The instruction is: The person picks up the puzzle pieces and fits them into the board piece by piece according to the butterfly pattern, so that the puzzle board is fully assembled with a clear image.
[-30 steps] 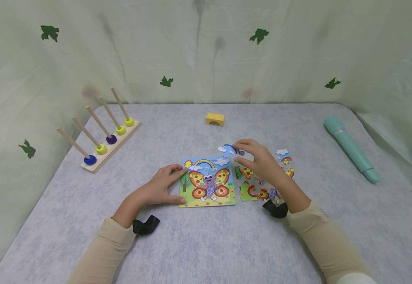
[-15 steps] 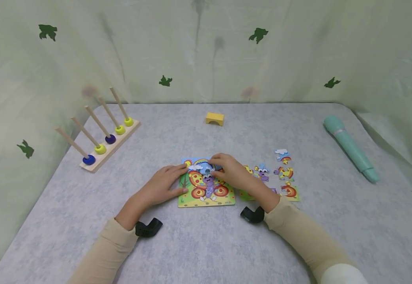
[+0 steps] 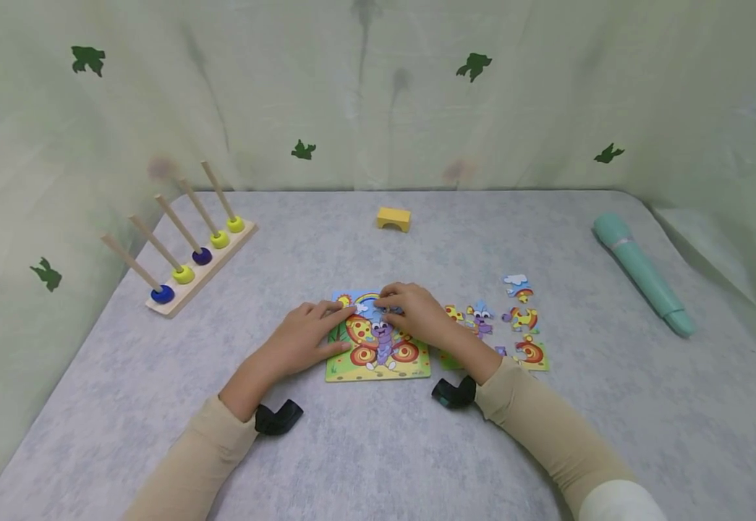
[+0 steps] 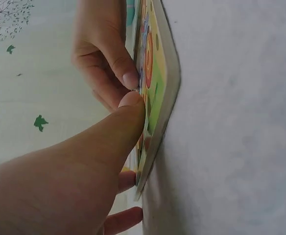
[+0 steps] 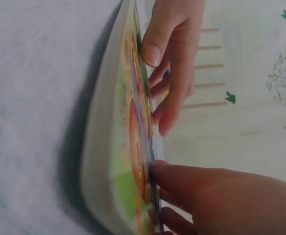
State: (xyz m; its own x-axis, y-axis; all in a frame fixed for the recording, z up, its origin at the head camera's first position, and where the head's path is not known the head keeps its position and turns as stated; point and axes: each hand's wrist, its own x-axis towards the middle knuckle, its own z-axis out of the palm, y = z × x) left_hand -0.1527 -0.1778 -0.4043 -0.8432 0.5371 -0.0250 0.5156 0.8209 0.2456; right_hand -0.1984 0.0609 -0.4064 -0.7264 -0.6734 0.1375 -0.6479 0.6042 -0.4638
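Observation:
A flat puzzle board with a butterfly picture lies on the table in front of me. My left hand rests at its left side, with the thumb and forefinger reaching onto the picture and the fingers fairly straight. My right hand is over the upper part of the board, thumb and forefinger pinching a blue puzzle piece with a white cloud on it. Most of that piece is hidden by the fingers. In the left wrist view, the right fingertips meet the board close to the left thumb.
Several loose puzzle pieces lie right of the board, partly behind my right forearm. A yellow arch block sits farther back. A wooden peg stand with coloured rings is at the left; a teal microphone-shaped object lies right.
My right hand has carried the puzzle piece leftward from beside the board onto its upper part. The left hand's fingers have shifted slightly farther over the board.

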